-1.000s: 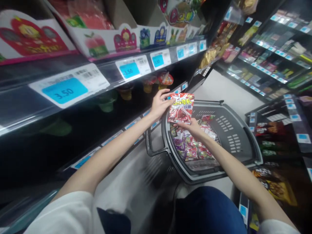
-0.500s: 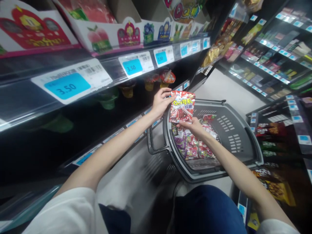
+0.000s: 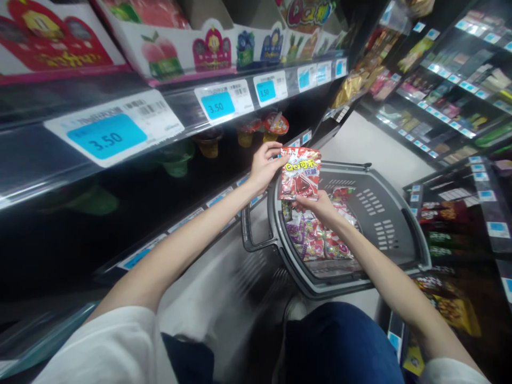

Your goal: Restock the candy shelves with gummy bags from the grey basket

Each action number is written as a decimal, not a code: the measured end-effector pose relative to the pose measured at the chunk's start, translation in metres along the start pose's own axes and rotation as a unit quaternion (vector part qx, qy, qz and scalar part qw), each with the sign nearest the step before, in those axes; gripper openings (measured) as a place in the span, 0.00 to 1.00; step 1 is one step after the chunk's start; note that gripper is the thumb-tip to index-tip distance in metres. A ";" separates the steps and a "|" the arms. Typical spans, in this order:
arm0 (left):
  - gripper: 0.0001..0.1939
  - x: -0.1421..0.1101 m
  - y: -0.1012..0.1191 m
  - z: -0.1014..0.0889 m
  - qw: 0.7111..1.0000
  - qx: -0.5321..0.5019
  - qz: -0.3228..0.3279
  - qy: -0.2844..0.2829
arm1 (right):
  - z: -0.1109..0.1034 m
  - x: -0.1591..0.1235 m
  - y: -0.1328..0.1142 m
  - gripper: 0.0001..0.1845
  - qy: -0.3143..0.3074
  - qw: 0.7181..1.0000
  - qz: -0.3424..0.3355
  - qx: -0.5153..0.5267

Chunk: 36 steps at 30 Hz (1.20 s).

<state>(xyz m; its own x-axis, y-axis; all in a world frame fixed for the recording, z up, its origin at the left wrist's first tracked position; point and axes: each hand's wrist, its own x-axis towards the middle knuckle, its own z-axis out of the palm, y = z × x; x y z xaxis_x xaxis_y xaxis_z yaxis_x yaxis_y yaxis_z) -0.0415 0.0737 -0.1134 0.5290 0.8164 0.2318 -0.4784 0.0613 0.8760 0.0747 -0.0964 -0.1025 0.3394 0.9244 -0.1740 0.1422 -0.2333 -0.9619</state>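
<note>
A red candy packet (image 3: 300,174) with yellow lettering is held upright over the left rim of a grey shopping basket (image 3: 384,213). My left hand (image 3: 264,166) pinches its upper left edge. My right hand (image 3: 318,207) grips its bottom edge from below. Several more colourful candy packets (image 3: 316,240) lie in the basket under the held one.
A dark shelf unit on the left carries blue 3.50 price tags (image 3: 107,135), jelly cups (image 3: 275,124) and display boxes (image 3: 188,50) above. Stocked shelves (image 3: 448,101) line the right side. Pale floor (image 3: 372,146) runs between them. My knee in blue trousers (image 3: 340,341) is below the basket.
The packet and both hands have stayed almost in place, shifting only slightly up. The view has tilted a little.
</note>
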 end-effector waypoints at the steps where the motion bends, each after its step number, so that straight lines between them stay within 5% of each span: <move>1: 0.27 0.000 0.000 0.000 1.000 0.002 0.001 -0.001 | 0.000 0.000 0.001 0.23 0.000 1.000 0.000 0.002; 12: 0.26 0.000 0.001 0.001 1.000 0.004 0.005 0.003 | -0.001 0.002 0.006 0.23 0.024 0.999 -0.023 -0.016; 18: 0.26 0.001 -0.002 -0.001 1.000 0.005 0.001 0.002 | 0.002 -0.002 0.001 0.21 0.136 0.980 -0.099 -0.105; 22: 0.26 0.003 -0.005 -0.002 0.998 0.049 0.040 -0.030 | 0.002 -0.006 -0.002 0.16 0.227 0.936 -0.183 -0.199; 26: 0.24 0.001 -0.002 0.000 0.995 0.062 0.043 -0.059 | -0.002 -0.011 -0.006 0.09 0.252 0.891 -0.299 -0.232; 32: 0.07 -0.003 0.007 0.004 0.998 -0.009 0.034 -0.055 | -0.004 -0.016 -0.010 0.07 0.169 0.735 -0.560 -0.343; 36: 0.10 -0.005 0.014 0.004 0.995 -0.061 0.002 -0.076 | 0.003 -0.021 -0.011 0.11 0.120 0.675 -0.611 -0.397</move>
<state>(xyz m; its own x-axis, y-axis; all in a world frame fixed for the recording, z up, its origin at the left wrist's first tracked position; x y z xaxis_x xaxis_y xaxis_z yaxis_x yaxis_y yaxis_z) -0.0475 0.0680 -0.1008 0.6224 0.7207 0.3052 -0.5576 0.1347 0.8191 0.0633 -0.1127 -0.0890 -0.3548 0.5198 0.7771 0.8725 0.4827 0.0755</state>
